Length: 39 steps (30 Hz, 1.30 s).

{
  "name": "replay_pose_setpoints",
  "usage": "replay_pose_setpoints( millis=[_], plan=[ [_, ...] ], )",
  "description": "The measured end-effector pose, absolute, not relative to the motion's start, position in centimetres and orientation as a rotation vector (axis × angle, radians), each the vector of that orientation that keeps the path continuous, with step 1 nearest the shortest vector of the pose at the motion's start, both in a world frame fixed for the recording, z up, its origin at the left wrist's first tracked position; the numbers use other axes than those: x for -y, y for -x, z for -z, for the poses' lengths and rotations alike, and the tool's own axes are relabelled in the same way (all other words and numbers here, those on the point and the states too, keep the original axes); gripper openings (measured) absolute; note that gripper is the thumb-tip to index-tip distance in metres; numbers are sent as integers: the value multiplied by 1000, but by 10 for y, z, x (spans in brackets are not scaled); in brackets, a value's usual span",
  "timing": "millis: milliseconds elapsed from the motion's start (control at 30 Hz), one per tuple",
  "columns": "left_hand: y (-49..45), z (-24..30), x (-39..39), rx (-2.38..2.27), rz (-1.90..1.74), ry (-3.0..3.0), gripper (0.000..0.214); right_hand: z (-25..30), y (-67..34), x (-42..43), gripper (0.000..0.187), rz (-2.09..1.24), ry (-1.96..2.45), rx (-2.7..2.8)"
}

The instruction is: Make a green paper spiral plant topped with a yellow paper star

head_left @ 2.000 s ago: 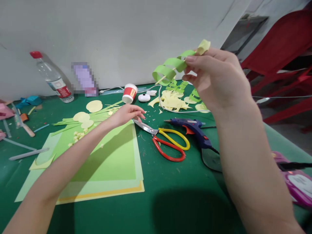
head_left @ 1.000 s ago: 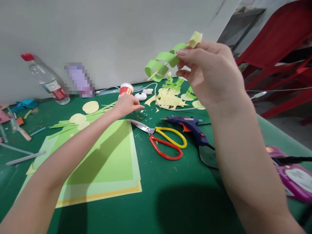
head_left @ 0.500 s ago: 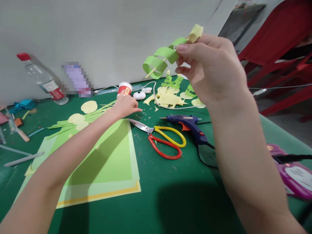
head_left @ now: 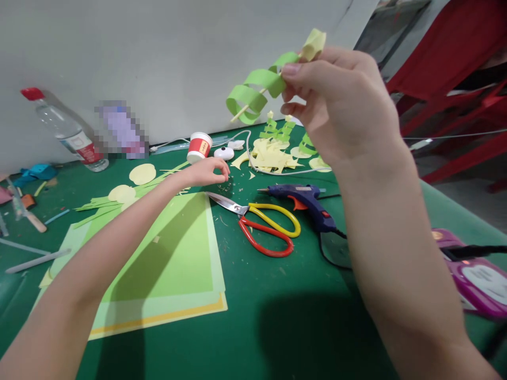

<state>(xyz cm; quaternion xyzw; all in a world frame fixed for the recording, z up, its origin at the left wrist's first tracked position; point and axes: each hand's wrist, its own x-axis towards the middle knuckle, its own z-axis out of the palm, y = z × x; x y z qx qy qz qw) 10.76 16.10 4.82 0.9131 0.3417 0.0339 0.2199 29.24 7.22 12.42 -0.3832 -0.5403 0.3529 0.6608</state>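
My right hand [head_left: 336,89] is raised in front of the wall. Thumb and fingers pinch a green paper spiral tree [head_left: 246,99], wound loosely round a thin stick and tilted, with a pale yellow paper star [head_left: 313,44] at its upper end. Over the table my left hand [head_left: 206,172] is closed, thumb and fingertips curled together; whatever they hold, if anything, is too small to make out. Just behind that hand stands a red and white paper cup [head_left: 199,146]. Scissors [head_left: 273,207] with one yellow and one red handle lie close by.
A blue glue gun [head_left: 303,196] lies right of the scissors, its cord trailing back. Green paper sheets [head_left: 174,264] lie under my left forearm. Yellow paper scraps [head_left: 273,157] and several finished spirals are at the back. A plastic bottle [head_left: 79,140] stands at left.
My left hand has drawn slightly down from the cup, its fingers now curled inward, and more of the cup shows. My right hand still holds the spiral tree, shifted slightly up and left.
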Motion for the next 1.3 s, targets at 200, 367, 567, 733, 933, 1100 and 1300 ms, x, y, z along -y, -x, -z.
replay_pose_setpoints(
  millis=[200, 367, 567, 733, 933, 1100, 1300],
  plan=[
    [-105, -45, -165, -916, -190, -2467, 11, -123, -293, -73, 13, -767, 895, 1255],
    [-103, -40, -170, -915, -256, -2444, 12, -122, -294, -74, 13, -775, 865, 1251],
    [-102, -43, -170, -921, -238, -2435, 16, -123, -293, -73, 16, -788, 850, 1246],
    [-103, -44, -164, -1004, -177, -2422, 20, -123, -294, -74, 15, -799, 848, 1245],
    [-102, -43, -158, -1058, -189, -2368, 32, -122, -294, -75, 14, -788, 812, 1257],
    [-96, -44, -162, -1013, -163, -2272, 23, -124, -294, -76, 17, -757, 891, 1272],
    [-94, -43, -164, -1062, -219, -2218, 19, -124, -295, -75, 19, -789, 819, 1249]
  ],
)
